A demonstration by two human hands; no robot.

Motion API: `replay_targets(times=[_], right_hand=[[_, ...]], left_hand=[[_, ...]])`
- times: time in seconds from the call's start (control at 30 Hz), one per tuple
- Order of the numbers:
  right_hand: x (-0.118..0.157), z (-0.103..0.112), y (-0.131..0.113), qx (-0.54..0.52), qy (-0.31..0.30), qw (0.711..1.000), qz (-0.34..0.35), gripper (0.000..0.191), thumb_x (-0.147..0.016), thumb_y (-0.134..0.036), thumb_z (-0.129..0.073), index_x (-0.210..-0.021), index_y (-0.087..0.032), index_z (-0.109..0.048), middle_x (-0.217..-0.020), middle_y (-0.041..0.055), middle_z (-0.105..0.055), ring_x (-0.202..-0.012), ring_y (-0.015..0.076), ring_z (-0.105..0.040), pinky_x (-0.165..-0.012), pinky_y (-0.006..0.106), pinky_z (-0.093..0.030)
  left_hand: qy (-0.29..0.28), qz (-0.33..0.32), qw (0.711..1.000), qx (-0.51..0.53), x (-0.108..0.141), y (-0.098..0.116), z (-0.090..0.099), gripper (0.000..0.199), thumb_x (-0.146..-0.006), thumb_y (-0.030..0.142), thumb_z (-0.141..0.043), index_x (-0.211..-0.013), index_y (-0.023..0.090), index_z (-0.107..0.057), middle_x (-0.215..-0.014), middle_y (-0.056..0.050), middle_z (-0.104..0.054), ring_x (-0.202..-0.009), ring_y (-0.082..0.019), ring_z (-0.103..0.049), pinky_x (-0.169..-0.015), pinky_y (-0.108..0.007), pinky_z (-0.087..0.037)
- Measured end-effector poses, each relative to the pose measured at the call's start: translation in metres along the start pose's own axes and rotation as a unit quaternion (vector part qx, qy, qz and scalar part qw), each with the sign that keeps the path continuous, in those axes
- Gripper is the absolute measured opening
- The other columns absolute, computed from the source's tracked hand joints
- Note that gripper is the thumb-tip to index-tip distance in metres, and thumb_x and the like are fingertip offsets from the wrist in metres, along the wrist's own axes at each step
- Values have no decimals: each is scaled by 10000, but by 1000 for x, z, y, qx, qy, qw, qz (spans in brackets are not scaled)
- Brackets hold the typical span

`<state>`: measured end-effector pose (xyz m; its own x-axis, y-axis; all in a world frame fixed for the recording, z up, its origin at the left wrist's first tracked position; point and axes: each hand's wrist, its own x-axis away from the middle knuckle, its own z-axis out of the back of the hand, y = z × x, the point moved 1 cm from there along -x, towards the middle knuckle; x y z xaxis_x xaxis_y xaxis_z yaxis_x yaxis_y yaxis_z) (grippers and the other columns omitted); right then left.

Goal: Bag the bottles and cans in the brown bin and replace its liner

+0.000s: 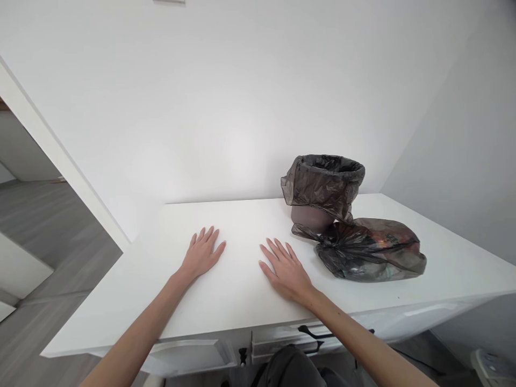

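Observation:
My left hand (202,252) lies flat on the white tabletop (237,279), fingers spread and nothing in it. To its right, my right hand (287,271) also rests palm down with the fingers apart, holding nothing. A small bin (310,217) lined with a dark translucent bag (326,188) stands near the wall, beyond my right hand. In front of it, a knotted dark bag (374,250) lies on its side, with reddish and pale contents showing through. Neither hand touches the bin or the bags.
A white wall (226,107) rises behind the table, and a grey wall (471,150) stands at the right. Cabinet fronts with dark handles (316,332) are below the table's front edge. Grey floor (60,231) shows at the left.

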<state>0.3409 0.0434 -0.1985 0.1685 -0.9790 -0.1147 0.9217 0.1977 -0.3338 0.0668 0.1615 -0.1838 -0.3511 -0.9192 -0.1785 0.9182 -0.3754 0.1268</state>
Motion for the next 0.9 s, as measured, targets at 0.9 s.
replay_targets(times=[0.9], right_hand=[[0,4,-2,-12,-10,1000,-6,666,-1121,-556,-228,-1693,-232,-337,-1788,20,-183,-1669,230,-88,-1359,489,-25]], left_hand=[[-8,4,1000,-12,0,2,0,706,-1066,584,-324,-1624,167,-440,-1741,-101,-331,-1639,-358,-228,-1327,-581,-206]])
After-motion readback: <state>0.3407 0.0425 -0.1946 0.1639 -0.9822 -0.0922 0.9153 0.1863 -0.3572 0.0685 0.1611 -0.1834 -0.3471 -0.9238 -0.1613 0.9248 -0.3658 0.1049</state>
